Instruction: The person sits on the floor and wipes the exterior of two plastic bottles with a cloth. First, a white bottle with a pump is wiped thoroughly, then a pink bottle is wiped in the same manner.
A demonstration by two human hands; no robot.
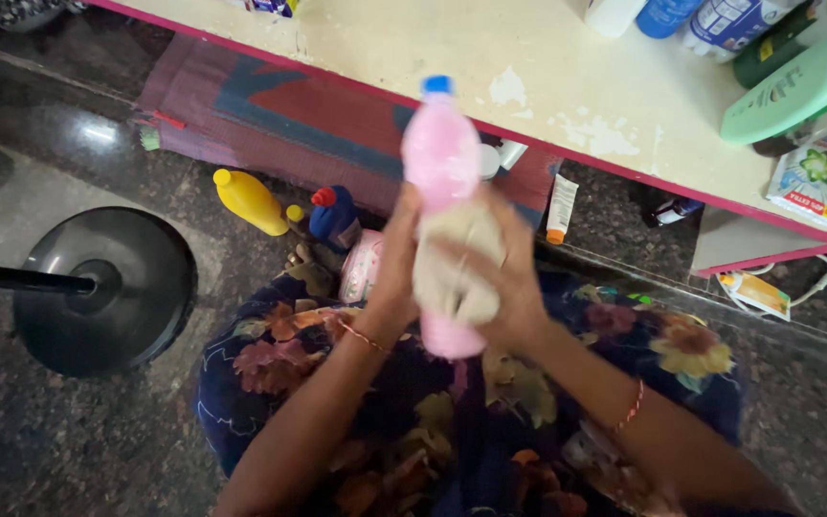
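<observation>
- A person is sitting on a dark stone floor (40,440), wearing dark clothing printed with autumn-coloured leaves, and is looking down at both hands
- The left hand (396,263) is pressing flat against the left side of a pink bottle (442,153), fingers lying straight along it rather than curling closed
- The right hand (509,278) is wrapping around a beige cloth (457,263), holding it firmly against the bottle's middle
- The pink bottle is standing upright between the two hands at the centre of the view, its blue cap (437,85) pointing to 12 o'clock
- At 9 o'clock a round black stand base (136,306) is resting on the floor
- At 10 o'clock a yellow bottle (251,201) and a blue bottle with a red cap (334,218) are lying just beside each other
- At 1 o'clock a white tube with an orange cap (559,209) is lying on the floor
- Farthest away, a cream shelf with a pink edge (567,96) is carrying a green bottle (796,88) at 2 o'clock
</observation>
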